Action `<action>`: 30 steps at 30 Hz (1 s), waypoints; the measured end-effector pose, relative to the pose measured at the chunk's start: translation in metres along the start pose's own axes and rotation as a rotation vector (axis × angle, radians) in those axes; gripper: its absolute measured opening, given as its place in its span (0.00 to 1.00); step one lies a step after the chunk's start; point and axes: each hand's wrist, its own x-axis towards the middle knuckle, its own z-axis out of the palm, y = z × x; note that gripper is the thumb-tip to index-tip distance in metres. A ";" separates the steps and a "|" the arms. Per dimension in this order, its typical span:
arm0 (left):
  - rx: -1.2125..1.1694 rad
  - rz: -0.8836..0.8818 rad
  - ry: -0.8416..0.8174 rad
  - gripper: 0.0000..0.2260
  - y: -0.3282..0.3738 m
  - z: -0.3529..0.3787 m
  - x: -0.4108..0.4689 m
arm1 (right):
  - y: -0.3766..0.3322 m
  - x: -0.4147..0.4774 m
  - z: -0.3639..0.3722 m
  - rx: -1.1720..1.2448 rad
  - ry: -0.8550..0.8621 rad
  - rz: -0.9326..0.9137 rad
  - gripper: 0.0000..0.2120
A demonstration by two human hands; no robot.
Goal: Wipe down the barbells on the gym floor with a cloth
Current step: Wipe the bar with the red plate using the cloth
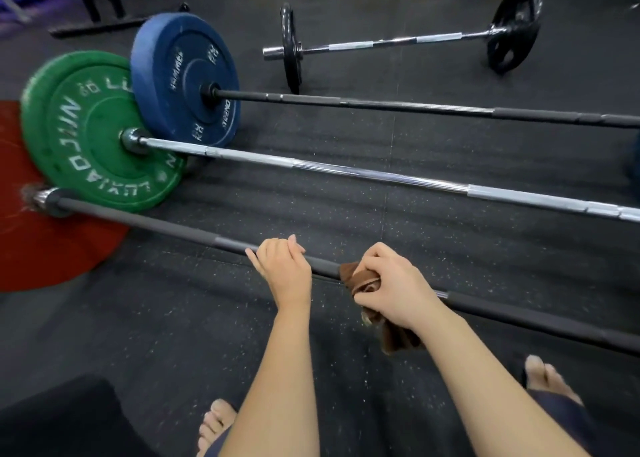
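While the fingers [372, 266] of our right hand [391, 283] are curled tight round a brown cloth [360, 282], we hold that cloth bunched against the shaft of the nearest barbell [138, 219]. A loose end of it hangs below our wrist. Just to the left, the fingers [294, 243] of our left hand [284, 269] are hooked over the same dark grey shaft and grip it bare, with a short stretch of bar showing between the two hands.

This barbell lies on the speckled rubber floor [242, 328] and runs from a steel sleeve at the far left to the lower right edge of the view. Its left end rests over a red round patch [34, 249] on the floor.

Beyond it lies a silver barbell [346, 171], roughly parallel, with a green plate [86, 134] on its left end. Behind that comes a black barbell [381, 105] carrying a blue plate [187, 79], which leans close against the green one; we cannot tell whether they touch. Well apart, further back, a far barbell [381, 43] lies with a small black plate on each end.

Nearest to us, our bare left foot [214, 422] and bare right foot [543, 373] stand on the floor, either side of our forearms. A black bulk [59, 418] fills the lower left corner; we cannot tell what it is.
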 end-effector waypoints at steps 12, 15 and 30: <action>0.376 0.114 -0.272 0.20 0.013 -0.025 0.015 | 0.014 0.014 -0.023 0.174 -0.096 -0.041 0.10; 0.320 0.070 -0.239 0.19 0.013 -0.022 0.015 | 0.006 0.014 -0.007 0.139 -0.012 -0.100 0.09; -0.036 -0.080 0.059 0.18 0.023 0.002 0.002 | 0.031 0.030 -0.029 0.390 -0.138 -0.035 0.07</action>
